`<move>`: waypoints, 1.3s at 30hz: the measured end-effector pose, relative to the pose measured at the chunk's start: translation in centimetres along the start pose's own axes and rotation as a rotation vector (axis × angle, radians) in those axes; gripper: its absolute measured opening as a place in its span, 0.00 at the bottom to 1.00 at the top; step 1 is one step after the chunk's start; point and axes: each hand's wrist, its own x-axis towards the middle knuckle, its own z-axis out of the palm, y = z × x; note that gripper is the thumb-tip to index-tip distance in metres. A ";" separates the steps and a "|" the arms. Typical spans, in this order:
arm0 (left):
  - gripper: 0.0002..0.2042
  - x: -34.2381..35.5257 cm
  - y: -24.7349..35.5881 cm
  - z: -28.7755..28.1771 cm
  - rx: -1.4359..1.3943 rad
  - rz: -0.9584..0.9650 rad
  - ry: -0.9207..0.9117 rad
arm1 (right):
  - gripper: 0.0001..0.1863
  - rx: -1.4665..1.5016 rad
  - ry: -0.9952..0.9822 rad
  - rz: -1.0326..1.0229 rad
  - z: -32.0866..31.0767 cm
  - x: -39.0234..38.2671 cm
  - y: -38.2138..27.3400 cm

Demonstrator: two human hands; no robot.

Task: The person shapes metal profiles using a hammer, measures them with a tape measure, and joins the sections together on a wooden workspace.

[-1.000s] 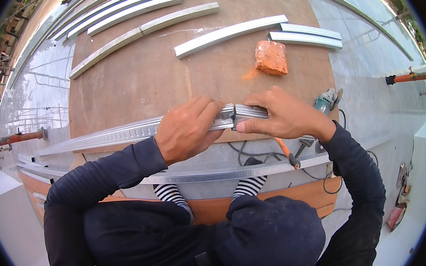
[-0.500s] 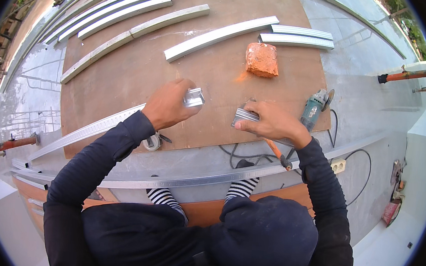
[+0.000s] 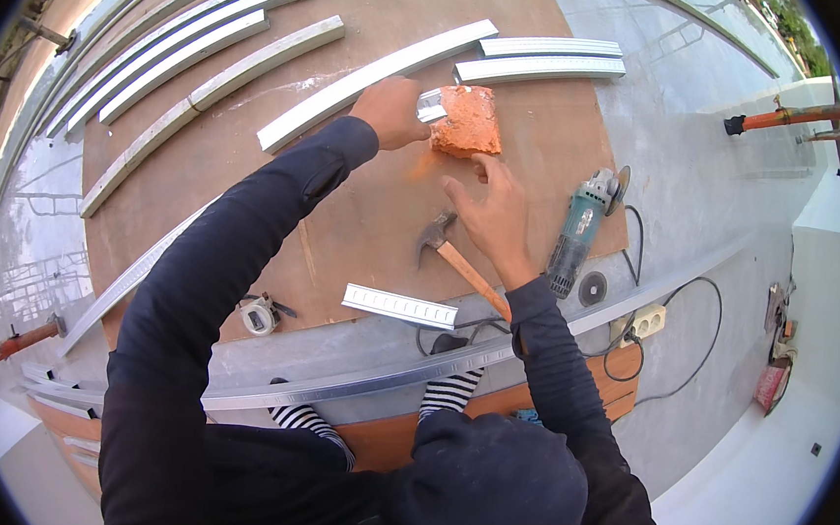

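My left hand (image 3: 388, 114) is closed around a short metal channel piece (image 3: 431, 106), whose end sticks out against the left side of an orange brick chunk (image 3: 472, 124). Just below the brick is my right hand (image 3: 491, 214), fingers apart and bent, with nothing in them; its fingertips are close to the brick's lower edge. A claw hammer (image 3: 469, 271) with a wooden handle lies beside my right wrist, its head on the brown board (image 3: 343, 232). Nearer to me, a short slotted metal channel offcut (image 3: 400, 306) rests at the board's edge.
An angle grinder (image 3: 581, 226) and a loose disc (image 3: 593, 288) lie to the right, near a power strip (image 3: 640, 324) with black cords. A tape measure (image 3: 259, 316) is at the left. Several metal channels (image 3: 385, 77) lie beyond my hands; one long channel (image 3: 331, 390) crosses before my feet.
My left hand has moved forward to the brick with its channel piece. The right hand has let its piece go and reached toward the brick; a short offcut now lies at the board's edge.
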 end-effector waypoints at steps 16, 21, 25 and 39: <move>0.24 -5.6 -4.7 0.5 0.041 0.050 0.061 | 0.43 0.140 -0.238 -0.070 7.2 0.2 -1.3; 0.23 -14.0 -11.6 -0.8 -0.074 -0.068 0.015 | 0.29 -0.268 -0.340 0.069 -0.3 -9.1 0.6; 0.24 -15.9 -11.8 -2.1 -0.122 -0.101 -0.107 | 0.21 -0.350 -0.330 0.060 -0.8 -11.9 3.3; 0.29 -22.5 -14.4 1.6 0.059 -0.192 -0.045 | 0.19 0.271 -0.213 0.116 -2.4 -7.2 -3.7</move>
